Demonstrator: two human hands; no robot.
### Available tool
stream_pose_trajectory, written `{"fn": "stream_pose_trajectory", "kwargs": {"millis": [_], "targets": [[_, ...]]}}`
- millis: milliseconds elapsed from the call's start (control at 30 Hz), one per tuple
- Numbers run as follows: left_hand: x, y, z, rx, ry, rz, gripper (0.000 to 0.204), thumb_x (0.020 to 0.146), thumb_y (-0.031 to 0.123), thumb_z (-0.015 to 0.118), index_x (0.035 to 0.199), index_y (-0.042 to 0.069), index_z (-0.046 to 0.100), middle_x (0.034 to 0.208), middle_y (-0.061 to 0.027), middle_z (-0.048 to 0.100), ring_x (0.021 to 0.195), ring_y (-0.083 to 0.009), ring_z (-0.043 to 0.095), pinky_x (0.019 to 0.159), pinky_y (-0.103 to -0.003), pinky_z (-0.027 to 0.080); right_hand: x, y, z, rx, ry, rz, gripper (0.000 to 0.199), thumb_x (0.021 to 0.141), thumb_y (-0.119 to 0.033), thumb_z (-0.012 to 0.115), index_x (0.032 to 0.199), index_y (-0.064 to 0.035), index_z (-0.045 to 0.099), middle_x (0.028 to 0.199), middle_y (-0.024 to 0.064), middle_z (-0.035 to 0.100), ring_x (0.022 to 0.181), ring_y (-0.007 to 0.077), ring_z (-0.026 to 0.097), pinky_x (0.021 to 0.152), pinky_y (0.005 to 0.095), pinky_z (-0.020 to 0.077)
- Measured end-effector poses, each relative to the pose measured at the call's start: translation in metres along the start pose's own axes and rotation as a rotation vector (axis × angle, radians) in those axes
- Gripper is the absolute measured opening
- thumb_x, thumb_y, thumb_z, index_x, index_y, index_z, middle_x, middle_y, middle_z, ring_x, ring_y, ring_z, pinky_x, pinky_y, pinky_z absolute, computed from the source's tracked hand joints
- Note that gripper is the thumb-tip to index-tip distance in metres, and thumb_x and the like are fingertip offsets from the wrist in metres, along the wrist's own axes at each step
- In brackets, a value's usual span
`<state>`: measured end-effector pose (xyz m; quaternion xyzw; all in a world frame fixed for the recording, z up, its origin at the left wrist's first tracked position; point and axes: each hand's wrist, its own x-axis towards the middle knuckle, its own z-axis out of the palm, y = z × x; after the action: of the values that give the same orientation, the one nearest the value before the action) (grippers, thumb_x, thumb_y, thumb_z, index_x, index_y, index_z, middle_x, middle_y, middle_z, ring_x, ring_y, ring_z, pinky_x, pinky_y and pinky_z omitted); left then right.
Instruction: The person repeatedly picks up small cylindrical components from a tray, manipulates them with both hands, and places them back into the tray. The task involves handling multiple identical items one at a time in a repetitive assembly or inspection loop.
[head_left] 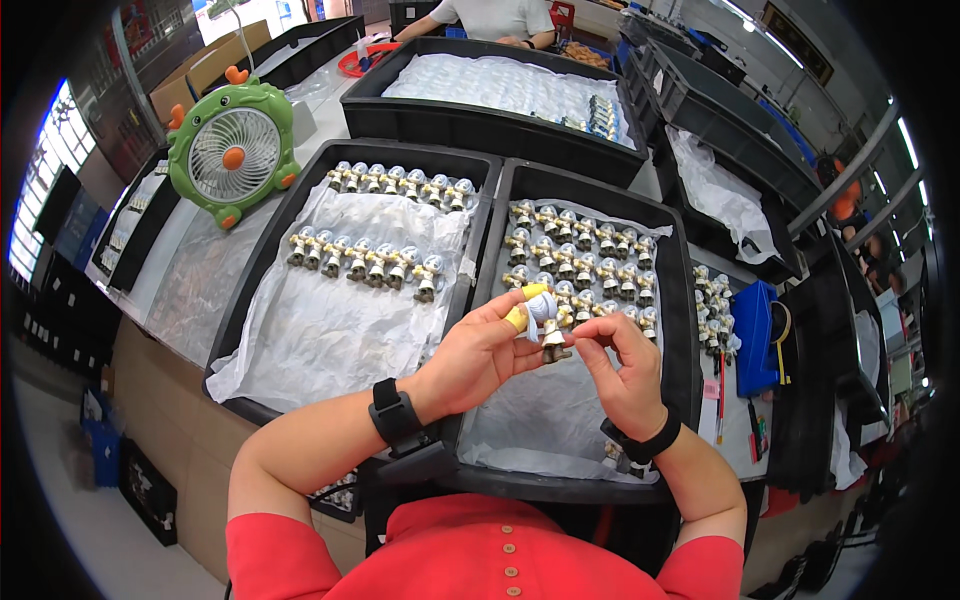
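Observation:
My left hand (478, 355) and my right hand (622, 372) meet over the right black tray (682, 330). Between them they hold one small brass valve fitting with a white cap (546, 322). Yellow finger cots cover two fingertips of my left hand, which pinches the fitting's top. My right hand's fingers grip its side, with a thin white strip stretched from the fitting to them. Several rows of like fittings (585, 250) stand in the tray's far half on white plastic sheet. A black band sits on each wrist.
The left black tray (262, 260) holds two rows of fittings (365, 262) on white sheet. A green toy-shaped fan (233, 150) stands at the left. A further tray (470, 118) lies behind, with another person seated beyond it. A blue holder (755, 340) and pens lie at the right.

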<state>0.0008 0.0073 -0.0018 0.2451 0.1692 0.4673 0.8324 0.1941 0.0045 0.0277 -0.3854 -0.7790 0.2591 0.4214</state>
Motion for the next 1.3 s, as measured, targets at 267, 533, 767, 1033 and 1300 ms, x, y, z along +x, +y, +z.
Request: {"fn": "stream_pose_trajectory", "kwargs": {"millis": [267,533,767,1033,1300], "targets": [[-0.0001,-0.0002,-0.0024,0.004,-0.011,0.026,0.037,0.096,0.014,0.04,0.133,0.007,0.035,0.124,-0.0101,0.05,0.112,-0.0214,0.052,0.098,-0.039,0.041,-0.0019,-0.0037,0.0018,-0.025,-0.05,0.024,0.023,0.076,-0.012,0.073,0.092,-0.0033,0.059,0.079,0.0057,0.061,0.069,0.0147,0.06,0.065,0.0264,0.049],[-0.0003,-0.0005,-0.0005,0.016,-0.019,0.036,0.038,0.097,0.013,0.038,0.134,0.007,0.034,0.125,-0.0098,0.049,0.114,-0.0211,0.05,0.099,-0.039,0.04,-0.003,-0.0036,0.0031,-0.029,-0.046,0.036,0.023,0.075,-0.01,0.073,0.092,-0.0035,0.059,0.077,0.0055,0.061,0.069,0.0138,0.061,0.065,0.026,0.0495],[-0.0008,-0.0012,-0.0001,0.038,-0.02,0.057,0.04,0.096,0.016,0.042,0.135,0.01,0.035,0.126,-0.0076,0.048,0.115,-0.0199,0.05,0.099,-0.04,0.041,-0.0029,-0.004,0.0036,-0.038,-0.038,0.034,0.025,0.074,-0.007,0.072,0.095,-0.0036,0.059,0.077,0.0055,0.061,0.069,0.0139,0.061,0.065,0.0258,0.0495],[0.0,-0.0014,-0.0004,0.039,-0.023,0.057,0.04,0.096,0.016,0.042,0.136,0.01,0.035,0.126,-0.0076,0.048,0.114,-0.0195,0.05,0.098,-0.039,0.041,-0.0031,-0.0025,0.004,-0.036,-0.04,0.039,0.026,0.073,-0.007,0.072,0.095,-0.0037,0.06,0.076,0.0049,0.06,0.068,0.0134,0.06,0.065,0.0256,0.049],[0.0,-0.0009,-0.0018,0.022,-0.036,0.03,0.041,0.097,0.012,0.037,0.138,0.009,0.032,0.128,-0.0098,0.047,0.116,-0.0214,0.05,0.1,-0.039,0.04,-0.0046,-0.0014,0.0045,-0.014,-0.04,0.047,0.033,0.072,-0.007,0.074,0.102,-0.0034,0.059,0.075,0.0041,0.061,0.069,0.0115,0.06,0.066,0.0246,0.0498]]}}
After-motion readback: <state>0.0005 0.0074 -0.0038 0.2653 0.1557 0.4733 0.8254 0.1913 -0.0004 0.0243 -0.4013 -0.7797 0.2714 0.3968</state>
